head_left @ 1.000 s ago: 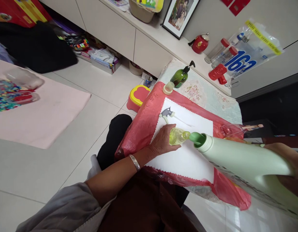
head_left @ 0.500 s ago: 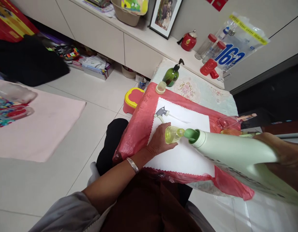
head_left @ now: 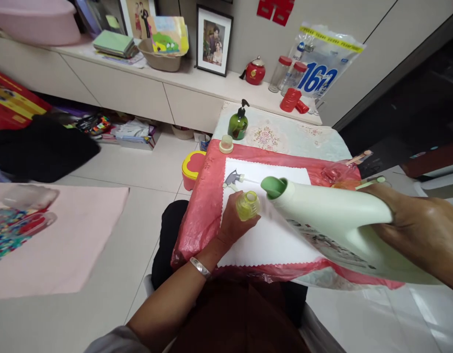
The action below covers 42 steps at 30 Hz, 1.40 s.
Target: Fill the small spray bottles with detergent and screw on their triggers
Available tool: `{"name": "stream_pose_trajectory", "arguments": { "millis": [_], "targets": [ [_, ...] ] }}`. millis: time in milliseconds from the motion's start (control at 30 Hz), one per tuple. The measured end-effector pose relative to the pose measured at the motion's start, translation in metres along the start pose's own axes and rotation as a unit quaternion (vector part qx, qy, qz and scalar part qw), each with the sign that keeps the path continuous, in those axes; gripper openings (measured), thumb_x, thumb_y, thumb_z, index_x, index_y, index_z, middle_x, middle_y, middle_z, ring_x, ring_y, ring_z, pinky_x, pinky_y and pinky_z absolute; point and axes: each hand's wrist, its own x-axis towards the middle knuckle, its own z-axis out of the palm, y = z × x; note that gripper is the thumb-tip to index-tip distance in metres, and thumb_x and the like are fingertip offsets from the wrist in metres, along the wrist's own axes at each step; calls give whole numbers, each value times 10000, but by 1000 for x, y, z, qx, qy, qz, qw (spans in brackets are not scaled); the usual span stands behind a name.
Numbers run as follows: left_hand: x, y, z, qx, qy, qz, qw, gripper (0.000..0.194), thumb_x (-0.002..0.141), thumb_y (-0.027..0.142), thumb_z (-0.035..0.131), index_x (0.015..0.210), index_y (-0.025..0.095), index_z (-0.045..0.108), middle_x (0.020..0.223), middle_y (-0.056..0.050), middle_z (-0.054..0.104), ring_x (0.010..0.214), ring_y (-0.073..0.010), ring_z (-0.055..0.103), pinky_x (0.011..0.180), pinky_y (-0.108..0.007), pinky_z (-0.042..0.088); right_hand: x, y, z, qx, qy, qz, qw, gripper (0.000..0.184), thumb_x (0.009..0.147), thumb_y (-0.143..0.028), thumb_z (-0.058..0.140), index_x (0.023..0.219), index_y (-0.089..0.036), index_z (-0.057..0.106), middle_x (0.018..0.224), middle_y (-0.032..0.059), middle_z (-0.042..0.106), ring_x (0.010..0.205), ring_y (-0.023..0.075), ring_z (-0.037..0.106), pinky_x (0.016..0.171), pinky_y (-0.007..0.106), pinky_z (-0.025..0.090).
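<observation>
My left hand (head_left: 232,220) is wrapped round a small clear bottle (head_left: 247,206) with yellow-green liquid in it, its open mouth tilted up toward me. My right hand (head_left: 414,225) grips the handle of a large pale green jug (head_left: 333,206), which lies tilted with its green spout (head_left: 274,186) pointing left. A gap separates the spout from the bottle's mouth. Behind the bottle, a grey spray trigger head (head_left: 233,178) rests on the white scalloped mat (head_left: 274,245). Near the far left corner of the red plastic sheet (head_left: 197,215) sits a pale cap (head_left: 226,144).
A green pump bottle (head_left: 238,122) stands on the floral tablecloth (head_left: 292,132) at the back. To the right is a clear item with a pinkish handle (head_left: 359,158). A yellow and red stool (head_left: 191,169) stands left of the table. Glass jars (head_left: 280,76) line the shelf behind.
The bottle has come away from the jug's spout and been tipped more upright. The jug's spout is raised a little. My view has turned upward and left.
</observation>
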Motion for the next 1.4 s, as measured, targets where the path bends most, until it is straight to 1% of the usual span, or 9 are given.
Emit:
{"name": "stream_pose_trajectory", "arguments": {
  "millis": [100, 200, 400, 567, 733, 867, 1033, 1300, 1400],
  "targets": [
    [2, -2, 0, 1, -9, -13, 1000, 796, 629, 340, 829, 1286, 228, 395, 1237, -129, 560, 1175, -349, 601, 1035, -603, 495, -7, 3, 0, 12, -30, -44, 998, 412, 513, -468, 486, 814, -328, 730, 589, -2, 619, 419, 162, 522, 430, 257, 338],
    [2, -4, 0, 19, -17, -4, 1000, 817, 590, 324, 841, 1273, 205, 409, 1209, -137, 564, 1153, -367, 613, 1010, -622, 510, -13, 10, 2, 71, 43, -58, 995, 363, 584, -442, 470, 811, -296, 713, 675, -7, 653, 483, 141, 551, 453, 235, 364],
    [1, 1, -2, 61, -30, -1, 998, 835, 605, 286, 826, 1315, 238, 390, 1259, -111, 576, 1207, -339, 605, 1041, -572, 514, -19, 30, 20, 202, 166, 49, 964, 320, 607, -437, 574, 836, -255, 704, 720, 1, 635, 598, 157, 546, 496, 240, 395],
    [-1, 3, -1, 72, -17, 6, 997, 817, 608, 224, 773, 1330, 245, 391, 1253, -109, 597, 1193, -335, 619, 1022, -545, 537, -7, 42, 60, 255, 264, 107, 924, 273, 589, -389, 606, 774, -197, 665, 652, 4, 552, 614, 154, 499, 559, 258, 397],
    [0, 1, 1, 80, -10, 20, 997, 769, 605, 230, 741, 1299, 235, 408, 1227, -113, 602, 1171, -336, 628, 1014, -558, 538, 19, 46, 112, 310, 308, 101, 894, 318, 612, -366, 563, 836, -169, 674, 718, 13, 575, 667, 164, 515, 644, 275, 439],
    [1, -1, 0, 73, -11, 19, 997, 759, 614, 249, 749, 1295, 250, 414, 1214, -107, 609, 1162, -335, 634, 1010, -570, 537, 47, 44, 134, 336, 342, 101, 872, 324, 607, -340, 549, 856, -173, 673, 767, 20, 605, 713, 178, 544, 671, 283, 460],
    [0, -5, -3, 44, -20, 6, 999, 764, 644, 325, 785, 1311, 254, 421, 1241, -119, 607, 1181, -339, 623, 1027, -584, 512, 86, 44, 151, 390, 343, 77, 851, 350, 600, -335, 524, 878, -164, 651, 791, 24, 613, 731, 169, 533, 685, 274, 457],
    [0, 4, -6, 2, -7, -62, 998, 740, 607, 264, 819, 1273, 217, 499, 1228, -114, 644, 1177, -328, 625, 1059, -526, 486, 146, 46, 182, 442, 297, 48, 845, 455, 557, -388, 479, 913, -152, 636, 820, 18, 617, 775, 168, 540, 707, 260, 464],
    [0, 3, -5, 9, -13, -59, 998, 737, 623, 271, 808, 1283, 237, 482, 1250, -113, 628, 1194, -330, 610, 1074, -540, 468, 157, 47, 193, 464, 259, 35, 846, 464, 544, -398, 491, 905, -148, 641, 827, 14, 625, 800, 169, 549, 734, 261, 468]
  ]
}}
